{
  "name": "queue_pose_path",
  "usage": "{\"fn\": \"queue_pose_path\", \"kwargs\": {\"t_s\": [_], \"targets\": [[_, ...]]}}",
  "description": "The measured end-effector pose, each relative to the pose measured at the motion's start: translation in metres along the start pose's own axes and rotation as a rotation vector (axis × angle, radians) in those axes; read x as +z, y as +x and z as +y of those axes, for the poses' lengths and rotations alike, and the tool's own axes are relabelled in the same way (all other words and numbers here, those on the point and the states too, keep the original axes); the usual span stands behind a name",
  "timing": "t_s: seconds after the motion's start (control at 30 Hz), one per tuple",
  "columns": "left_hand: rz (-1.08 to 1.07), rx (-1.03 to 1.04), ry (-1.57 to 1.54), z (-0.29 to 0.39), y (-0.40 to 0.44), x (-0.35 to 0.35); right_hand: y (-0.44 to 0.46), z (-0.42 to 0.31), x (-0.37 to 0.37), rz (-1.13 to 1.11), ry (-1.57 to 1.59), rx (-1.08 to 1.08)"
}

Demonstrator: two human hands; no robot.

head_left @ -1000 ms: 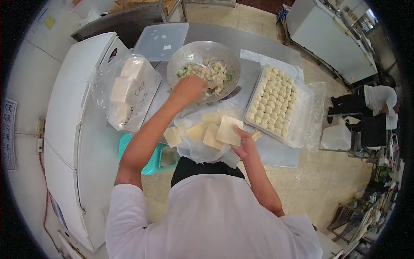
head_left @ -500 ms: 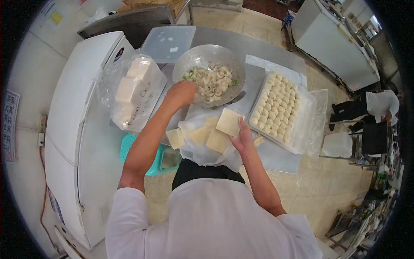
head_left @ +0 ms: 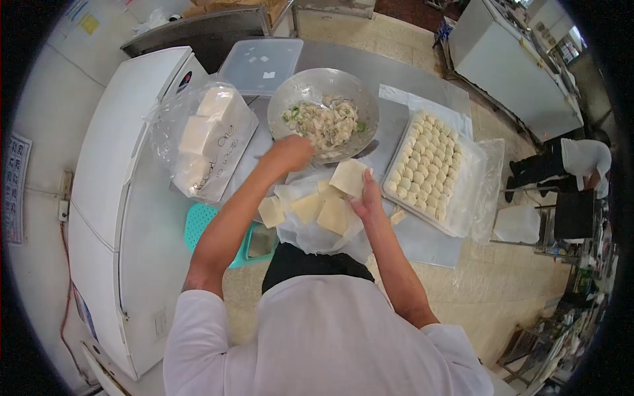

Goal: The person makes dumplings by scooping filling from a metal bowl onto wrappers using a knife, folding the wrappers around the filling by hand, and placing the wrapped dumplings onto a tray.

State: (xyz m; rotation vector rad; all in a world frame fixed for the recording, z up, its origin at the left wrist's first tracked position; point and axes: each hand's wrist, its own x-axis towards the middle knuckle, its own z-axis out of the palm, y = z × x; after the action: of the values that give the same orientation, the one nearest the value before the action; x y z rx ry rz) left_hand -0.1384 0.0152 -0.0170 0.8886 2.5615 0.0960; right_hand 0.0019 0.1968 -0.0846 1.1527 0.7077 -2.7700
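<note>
My left hand [head_left: 292,153] is closed at the near left rim of a metal bowl [head_left: 281,89]. Whatever its fingers grip is hidden. In the bowl lies a chunky pale filling [head_left: 327,122] with green bits. My right hand [head_left: 366,196] pinches a square dough wrapper [head_left: 349,177] by its right side, just below the bowl. Several loose wrappers [head_left: 307,207] lie under and beside it on a white plastic sheet [head_left: 300,237]. Right of my right hand is a tray [head_left: 394,193] with rows of round, pale filled dumplings [head_left: 422,162].
A plastic bag [head_left: 228,155] of stacked white blocks stands left of the bowl, and a lidded plastic container [head_left: 261,63] behind it. A turquoise basket [head_left: 200,223] sits below the metal table [head_left: 429,247]. A white fridge [head_left: 125,165] borders the left. Another person [head_left: 581,162] bends far right.
My left hand has come back from over the filling toward the bowl's near rim. My right hand has lifted slightly, and the wrapper in it has tilted and curved.
</note>
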Motion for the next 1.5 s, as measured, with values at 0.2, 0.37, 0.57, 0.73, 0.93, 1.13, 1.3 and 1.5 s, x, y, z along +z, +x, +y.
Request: {"fn": "queue_pose_path", "kwargs": {"t_s": [0.2,0.37,0.57,0.73,0.93,1.13,1.3,1.5], "targets": [[0.249,-0.079,-0.122,-0.013,-0.018,-0.009,0.020,0.002,-0.013,-0.102,0.036,-0.099],[0.224,0.066,-0.147,-0.009,-0.020,0.046,0.029,0.005,-0.010,-0.094,0.043,-0.077],[0.189,0.116,-0.632,0.025,-0.067,0.041,-0.019,-0.007,0.026,-0.075,0.099,0.050],[0.365,0.156,-0.519,0.043,-0.092,0.082,-0.005,-0.013,0.000,-0.196,0.146,-0.018],[0.506,0.184,-0.591,0.076,-0.101,0.063,-0.007,-0.012,0.002,-0.264,0.116,-0.138],[0.436,0.125,-0.536,0.088,-0.118,0.042,-0.012,-0.020,-0.002,-0.035,0.123,-0.175],[0.490,0.224,-0.521,0.082,-0.095,0.067,-0.011,-0.025,0.006,-0.101,0.117,-0.190],[0.579,0.216,-0.601,0.099,-0.109,0.040,-0.016,-0.031,0.007,-0.125,0.164,-0.254]]}}
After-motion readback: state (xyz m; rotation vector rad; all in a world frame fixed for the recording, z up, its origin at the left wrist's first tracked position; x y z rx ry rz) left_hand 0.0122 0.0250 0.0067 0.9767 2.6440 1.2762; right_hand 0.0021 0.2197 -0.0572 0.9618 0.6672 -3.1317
